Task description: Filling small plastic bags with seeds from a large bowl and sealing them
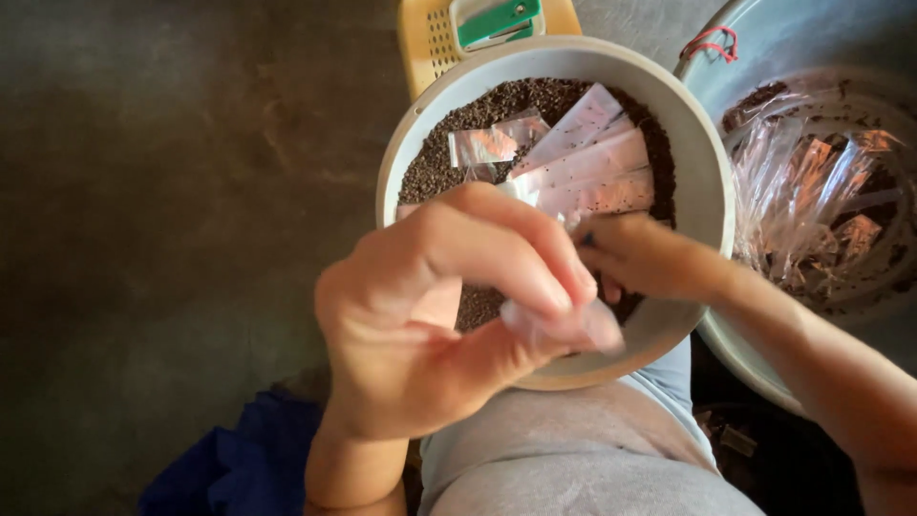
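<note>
The left hand (430, 315) pinches a small clear bag (564, 330), blocking the near part of the bowl (707, 191) of dark seeds (535, 100). The right hand (645, 258) is closed, its grip unclear. A metal basin (812, 38) of bags stands beside it.

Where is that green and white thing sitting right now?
In the head view, the green and white object lies at the top centre on a yellow perforated tray, just behind the white bowl of dark grains.
</note>
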